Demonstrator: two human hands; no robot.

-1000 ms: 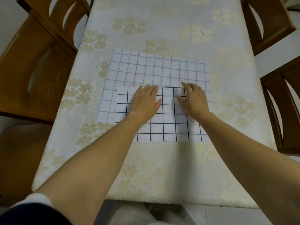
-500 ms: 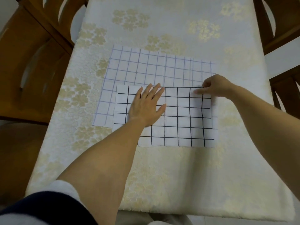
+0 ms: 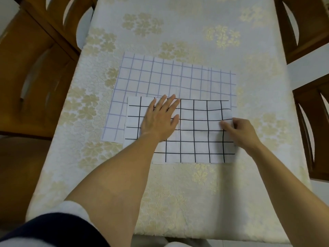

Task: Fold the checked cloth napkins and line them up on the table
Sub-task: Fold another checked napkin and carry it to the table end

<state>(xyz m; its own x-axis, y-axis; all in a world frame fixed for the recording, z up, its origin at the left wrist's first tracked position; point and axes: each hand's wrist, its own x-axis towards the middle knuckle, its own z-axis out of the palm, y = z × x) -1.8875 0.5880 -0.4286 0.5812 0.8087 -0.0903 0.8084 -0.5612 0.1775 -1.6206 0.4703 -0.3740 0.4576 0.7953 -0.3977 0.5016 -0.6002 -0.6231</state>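
Head view: pressing black-checked napkin (image 3: 194, 148) flat with left hand (image 3: 160, 120), fingers spread. Pinching its right edge with right hand (image 3: 240, 132), just down from the far corner; likely starting next fold.

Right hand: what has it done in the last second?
The right hand lifted off the middle of the black-checked napkin, went to its far right corner, then came nearer along the right edge, which it now pinches. The left hand stayed flat on it; the purple-checked napkin beneath stayed put.

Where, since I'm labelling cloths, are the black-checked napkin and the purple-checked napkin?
black-checked napkin (image 3: 201, 150): head view, bare near part.
purple-checked napkin (image 3: 160, 75): head view, bare far middle.
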